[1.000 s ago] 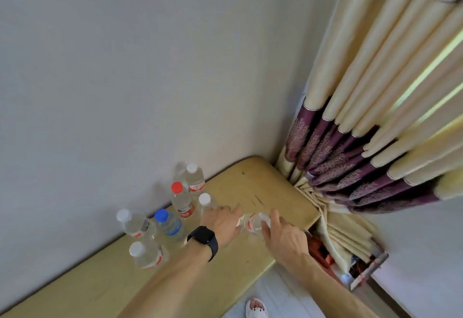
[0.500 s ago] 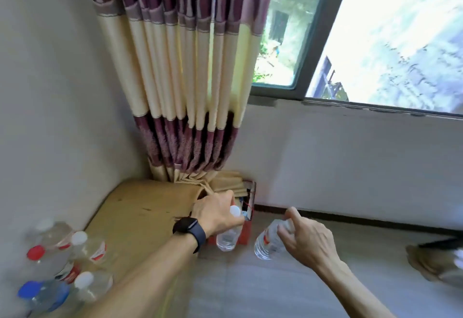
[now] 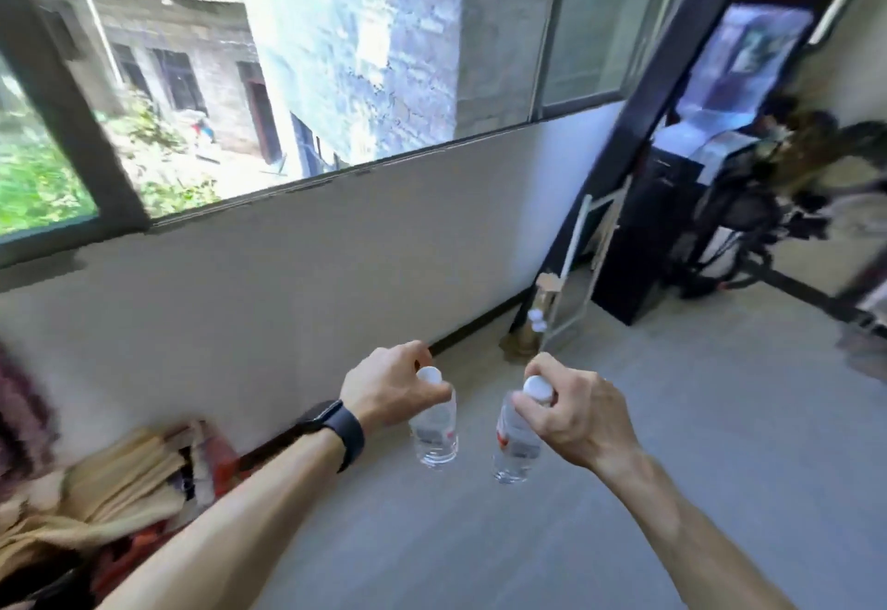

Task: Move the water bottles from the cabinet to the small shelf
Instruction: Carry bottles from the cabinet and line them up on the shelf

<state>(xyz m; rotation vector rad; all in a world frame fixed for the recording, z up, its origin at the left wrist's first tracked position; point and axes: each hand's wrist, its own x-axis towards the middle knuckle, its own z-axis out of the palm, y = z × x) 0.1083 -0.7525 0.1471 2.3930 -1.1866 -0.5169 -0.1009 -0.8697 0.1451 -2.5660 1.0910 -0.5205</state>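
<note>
I am facing a wide window point(image 3: 288, 57) above a white wall point(image 3: 288, 283). My left hand point(image 3: 389, 393) is gripping one water bottle point(image 3: 436, 432) at its neck, and my right hand point(image 3: 571, 412) is clamped round the other bottle point(image 3: 513, 446), both hanging upright over the grey floor point(image 3: 624, 489).
</note>
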